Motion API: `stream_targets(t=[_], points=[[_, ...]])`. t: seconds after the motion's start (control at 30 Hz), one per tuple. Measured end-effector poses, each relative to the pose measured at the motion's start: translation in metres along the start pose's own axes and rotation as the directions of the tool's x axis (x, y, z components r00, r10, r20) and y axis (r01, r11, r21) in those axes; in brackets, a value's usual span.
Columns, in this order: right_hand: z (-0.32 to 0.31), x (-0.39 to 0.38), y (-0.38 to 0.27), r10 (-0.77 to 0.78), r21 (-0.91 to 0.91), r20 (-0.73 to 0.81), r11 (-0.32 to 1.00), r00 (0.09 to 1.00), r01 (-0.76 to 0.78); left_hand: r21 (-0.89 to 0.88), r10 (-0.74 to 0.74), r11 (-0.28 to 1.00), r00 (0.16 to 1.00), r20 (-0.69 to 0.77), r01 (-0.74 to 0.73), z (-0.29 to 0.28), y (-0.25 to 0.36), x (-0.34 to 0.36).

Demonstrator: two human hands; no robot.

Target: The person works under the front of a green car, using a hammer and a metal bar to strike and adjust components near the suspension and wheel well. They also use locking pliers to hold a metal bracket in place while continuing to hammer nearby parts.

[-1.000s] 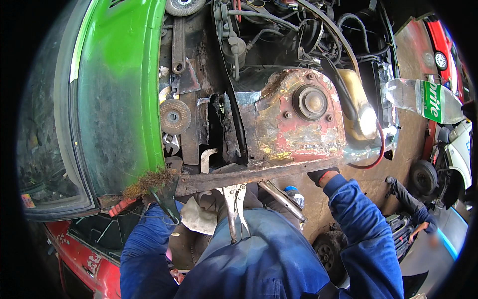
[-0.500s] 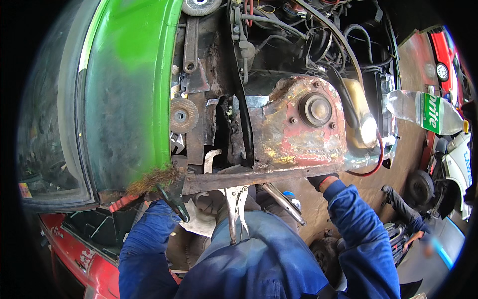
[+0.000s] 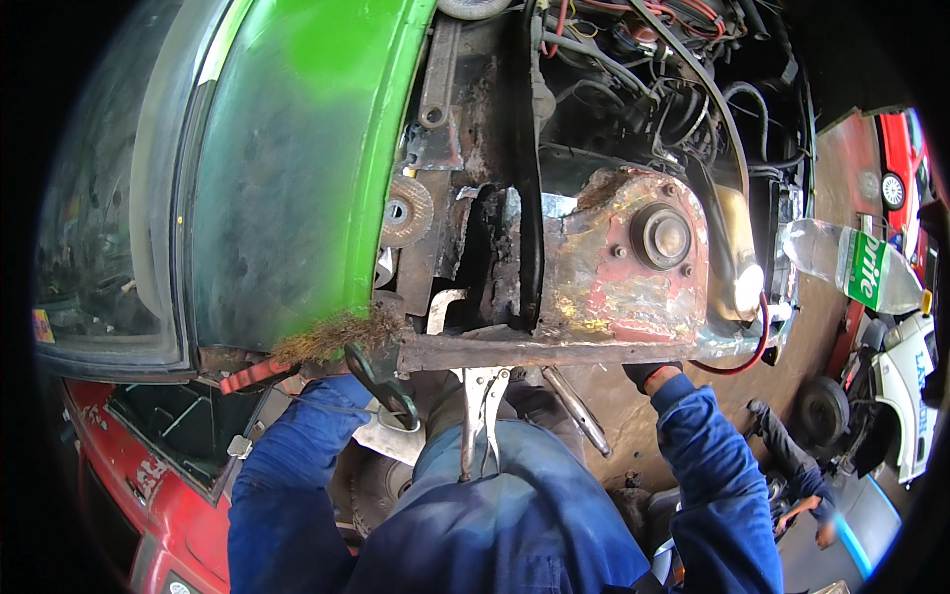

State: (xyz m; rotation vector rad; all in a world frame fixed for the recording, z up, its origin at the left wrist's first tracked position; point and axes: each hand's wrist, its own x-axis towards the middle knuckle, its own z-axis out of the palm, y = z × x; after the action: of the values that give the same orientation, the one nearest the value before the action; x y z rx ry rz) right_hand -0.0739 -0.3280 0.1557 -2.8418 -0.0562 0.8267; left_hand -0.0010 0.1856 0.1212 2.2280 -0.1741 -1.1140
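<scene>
The right hand is at the rusted flange near locking pliers, the left hand is hidden beneath the green panel, and finger positions cannot be determined.

Main carrier: front end of a green car, engine bay exposed. On the dirty metal ledge beside its green panel: a brown grinding disc, lying flat; past it, a flat steel bar with a hole near one end; farther up, a second disc, cut off by the view. Brown bristly tuft at the panel's near corner. Pliers hang from the rusty near strip. Below: brown floor; red car standing on it, far right.
</scene>
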Motion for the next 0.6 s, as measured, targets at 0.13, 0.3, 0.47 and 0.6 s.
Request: stream_targets(t=[0.13, 0.3, 0.47, 0.6], points=[[-0.025, 0.0, -0.015, 0.008, 0.096, 0.007, 0.995, 1.0, -0.009, -0.013, -0.003, 1.0, 1.0, -0.015, 0.002, 0.003, 0.001, -0.003], [-0.043, 0.003, -0.028, 0.021, 0.062, 0.087, 0.998, 0.996, -0.026, -0.027, -0.001, 1.0, 1.0, -0.025, 0.001, 0.004, 0.0, -0.005], [-0.056, 0.01, -0.034, 0.163, -0.061, 0.313, 0.987, 0.936, -0.151, -0.028, -0.003, 1.0, 1.0, -0.029, 0.002, 0.004, 0.0, -0.006], [-0.057, 0.013, -0.032, 0.189, -0.08, 0.355, 0.982, 0.915, -0.172, -0.03, 0.001, 1.0, 1.0, -0.025, -0.001, 0.006, 0.0, -0.004]])
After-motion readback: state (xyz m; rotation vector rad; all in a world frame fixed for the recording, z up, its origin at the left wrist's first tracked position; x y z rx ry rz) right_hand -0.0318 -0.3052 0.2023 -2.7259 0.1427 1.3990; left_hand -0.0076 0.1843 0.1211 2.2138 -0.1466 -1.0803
